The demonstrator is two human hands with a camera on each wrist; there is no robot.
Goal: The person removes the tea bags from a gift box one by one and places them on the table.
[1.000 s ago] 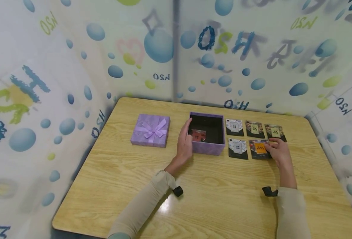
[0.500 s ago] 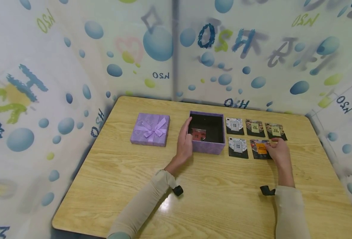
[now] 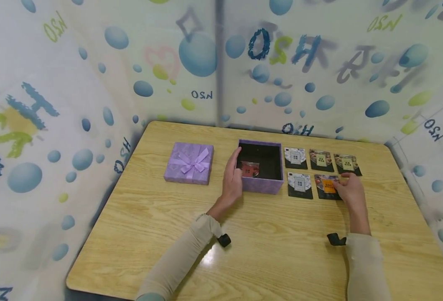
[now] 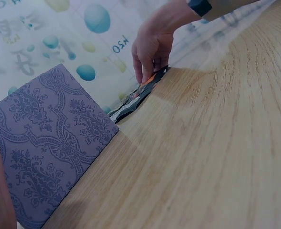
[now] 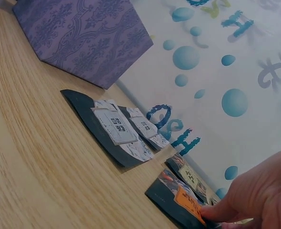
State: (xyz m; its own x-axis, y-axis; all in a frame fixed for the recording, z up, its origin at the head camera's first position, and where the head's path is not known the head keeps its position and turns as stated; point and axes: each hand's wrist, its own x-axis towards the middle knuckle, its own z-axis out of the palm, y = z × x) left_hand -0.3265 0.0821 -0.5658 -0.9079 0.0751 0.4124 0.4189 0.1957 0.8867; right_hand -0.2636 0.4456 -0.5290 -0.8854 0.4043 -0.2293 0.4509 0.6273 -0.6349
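Observation:
My left hand (image 3: 232, 179) rests along the left wall of an open purple box (image 3: 263, 186), fingers straight and thumb by its front corner. Inside the box's black interior lies a red packet (image 3: 250, 169). My right hand (image 3: 351, 190) pinches the right edge of a flat black packet with an orange label (image 3: 327, 186). In the right wrist view my thumb sits against that orange-labelled packet (image 5: 181, 202), whose right end is hidden by the hand. It lies in the front row, beside a white-labelled packet (image 3: 299, 186).
Behind these lie another white-labelled packet (image 3: 295, 158) and two yellow-green-labelled packets, one in the middle (image 3: 321, 160) and one at the right (image 3: 347, 164). The purple lid (image 3: 189, 164) with its ribbon bow stands left of the box. A patterned wall (image 3: 202, 104) borders the wooden table (image 3: 274, 251).
The view has shifted slightly. My right hand has stayed at the orange-labelled packet, which has moved slightly right. My left hand has stayed against the box.

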